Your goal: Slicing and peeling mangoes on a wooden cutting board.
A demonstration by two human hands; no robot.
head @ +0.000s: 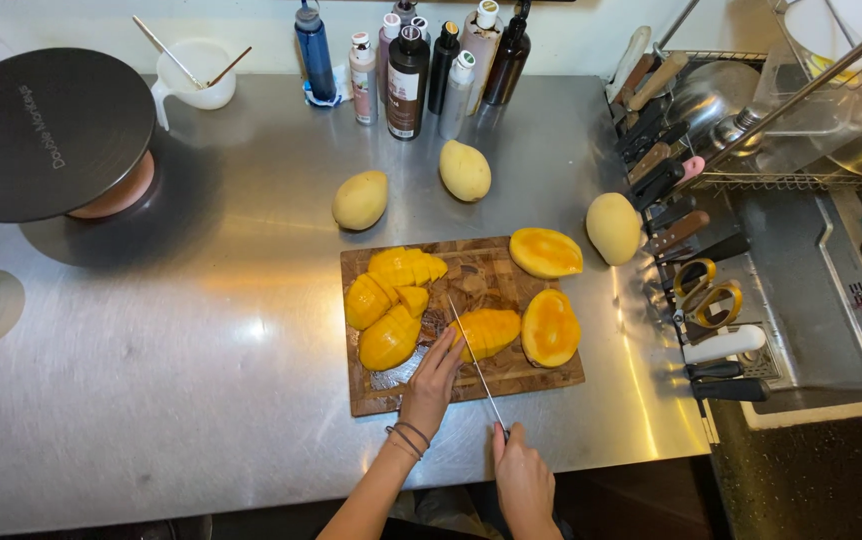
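Note:
A wooden cutting board lies on the steel counter with several peeled, sliced yellow mango pieces on its left half. My right hand grips the handle of a long thin knife whose blade runs up across a mango piece. My left hand rests on the board, fingertips touching that piece beside the blade. Two mango halves lie cut side up on the board's right side.
Three whole mangoes lie behind and right of the board. Bottles line the back wall. A round dark turntable stands at left. A knife rack with scissors and a dish rack are at right.

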